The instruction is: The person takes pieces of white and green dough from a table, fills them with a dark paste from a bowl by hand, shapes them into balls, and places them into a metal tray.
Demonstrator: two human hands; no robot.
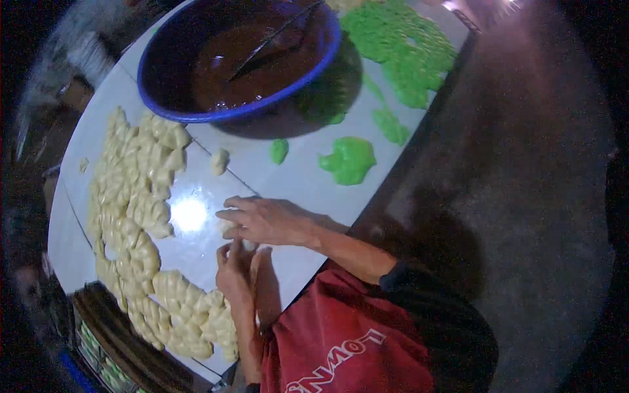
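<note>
My right hand (265, 221) reaches in from the right over the white tabletop, its fingers curved over a small piece of cream dough (249, 245). Just below it, my left hand (233, 270) has its fingertips bent in against the same piece. Most of that piece is hidden under the fingers. To the left spreads a broad layer of cream dough lumps (134, 245), packed side by side. A single small cream lump (219, 162) lies above my hands, with a small green dough lump (279, 151) to its right.
A large blue basin (229, 116) of brown liquid, with a long thin stick (275, 38) in it, stands at the far side. Green dough (347, 160) lies near the right edge, and a bigger green mass (406, 56) farther back. Dark floor (517, 216) lies beyond.
</note>
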